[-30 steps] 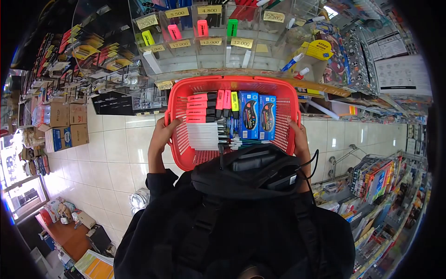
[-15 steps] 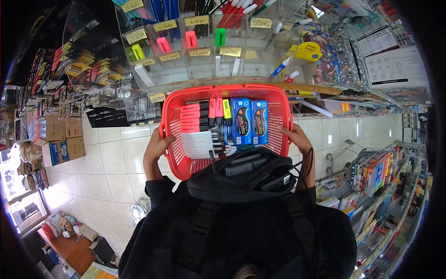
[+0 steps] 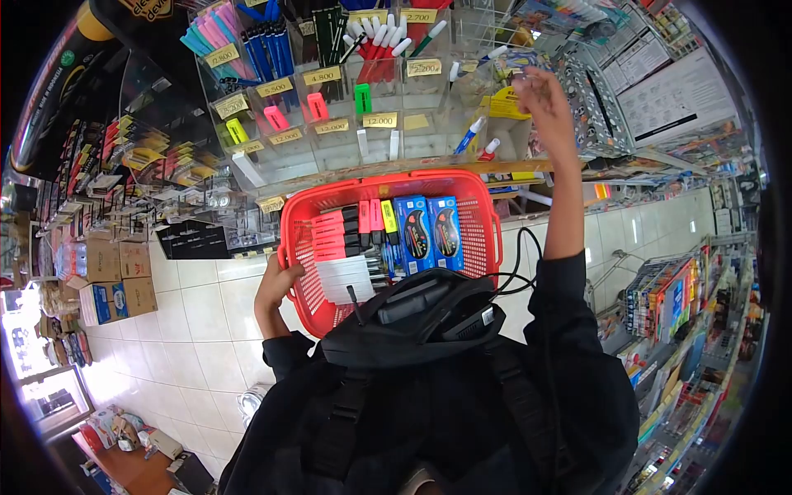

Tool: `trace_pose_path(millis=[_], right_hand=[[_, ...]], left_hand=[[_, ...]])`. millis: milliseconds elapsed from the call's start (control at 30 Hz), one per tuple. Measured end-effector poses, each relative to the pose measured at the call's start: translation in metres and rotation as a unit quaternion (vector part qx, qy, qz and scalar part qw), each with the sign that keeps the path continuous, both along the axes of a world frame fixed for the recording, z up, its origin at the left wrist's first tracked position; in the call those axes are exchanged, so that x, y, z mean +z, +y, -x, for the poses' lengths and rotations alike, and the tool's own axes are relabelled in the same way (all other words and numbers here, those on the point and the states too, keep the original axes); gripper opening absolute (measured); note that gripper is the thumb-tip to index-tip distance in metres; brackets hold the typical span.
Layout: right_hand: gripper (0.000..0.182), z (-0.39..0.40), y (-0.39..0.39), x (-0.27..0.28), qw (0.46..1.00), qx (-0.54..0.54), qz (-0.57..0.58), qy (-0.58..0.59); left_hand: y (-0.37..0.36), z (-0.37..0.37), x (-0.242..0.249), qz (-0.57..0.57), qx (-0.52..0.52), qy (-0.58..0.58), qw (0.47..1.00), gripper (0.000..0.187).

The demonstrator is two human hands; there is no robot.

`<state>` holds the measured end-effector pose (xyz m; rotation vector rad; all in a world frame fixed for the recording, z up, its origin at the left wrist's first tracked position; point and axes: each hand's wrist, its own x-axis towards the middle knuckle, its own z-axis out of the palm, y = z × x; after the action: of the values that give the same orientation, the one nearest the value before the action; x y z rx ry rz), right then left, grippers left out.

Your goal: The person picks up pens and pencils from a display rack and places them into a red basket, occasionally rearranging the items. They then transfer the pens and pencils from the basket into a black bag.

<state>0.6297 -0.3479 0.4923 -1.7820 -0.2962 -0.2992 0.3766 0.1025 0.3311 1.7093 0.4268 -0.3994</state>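
My left hand [image 3: 279,287] grips the left rim of a red plastic basket [image 3: 299,285], thumb over the edge. In the basket lie pink highlighters [image 3: 330,235], a yellow highlighter [image 3: 389,216], two blue boxes [image 3: 414,235] and a stack of white, flat items [image 3: 345,279]. Above the right end of the pen display, my right hand [image 3: 546,107] is raised with its fingers apart and slightly bent, holding nothing I can see. Closest to it are a yellow sign [image 3: 505,105], a blue marker [image 3: 470,134] and a red marker [image 3: 489,150]. A black bag [image 3: 421,309] covers the basket's near side.
The clear pen display [image 3: 429,169] stands beyond the basket, with price tags and several red pens [image 3: 384,41]. Cardboard boxes [image 3: 124,276] rest on the tiled floor to the left. Stocked shelves [image 3: 685,363] run along the right. A black cable [image 3: 521,247] loops near my right forearm.
My right hand has left the basket's right rim and moved up and forward over the display. My left hand stays on the basket. The view has shifted slightly.
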Motion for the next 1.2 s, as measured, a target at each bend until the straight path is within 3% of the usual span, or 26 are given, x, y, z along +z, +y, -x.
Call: trace_pose_path(millis=[67,267,367,533,600,700,933,1100,1200], right_hand=[[0.039,-0.016,0.017,0.005,0.997,-0.027,-0.036,-0.055],[0.036,-0.057,0.035,-0.008,0.987,-0.055,0.097,-0.113],[0.029,-0.049,0.034,0.004,0.975,-0.097,0.044,-0.196],[0.019,-0.002,0.037,0.04,0.957,-0.055,-0.25,-0.133],[0.015,0.007,0.033,0.026,0.937,-0.015,-0.331,-0.109],[0.016,0.027,0.033,-0.025,0.918,0.056,-0.389,0.055],[0.024,0.112,0.058,-0.123,0.904,0.093,-0.27,0.318],[0.025,0.123,0.044,-0.133,0.884,0.097,-0.312,0.334],[0.022,0.125,0.037,-0.136,0.88,0.104,-0.323,0.331]], left_hand=[[-0.003,0.0,0.004,-0.002,0.006,0.001,1.0,0.05],[-0.008,0.002,0.011,-0.017,0.021,-0.001,1.0,0.045],[-0.004,0.0,0.008,-0.021,0.016,0.01,1.0,0.044],[-0.006,0.002,0.006,-0.004,0.025,-0.023,0.999,0.042],[-0.007,0.002,0.008,-0.023,0.035,-0.013,0.999,0.035],[-0.004,0.002,0.008,-0.02,0.022,0.007,1.0,0.038],[-0.008,0.006,0.001,0.004,0.046,-0.023,0.999,0.047],[-0.001,-0.001,0.004,-0.006,-0.003,0.008,1.0,0.051],[-0.007,-0.001,0.009,0.002,0.023,-0.015,1.0,0.045]])
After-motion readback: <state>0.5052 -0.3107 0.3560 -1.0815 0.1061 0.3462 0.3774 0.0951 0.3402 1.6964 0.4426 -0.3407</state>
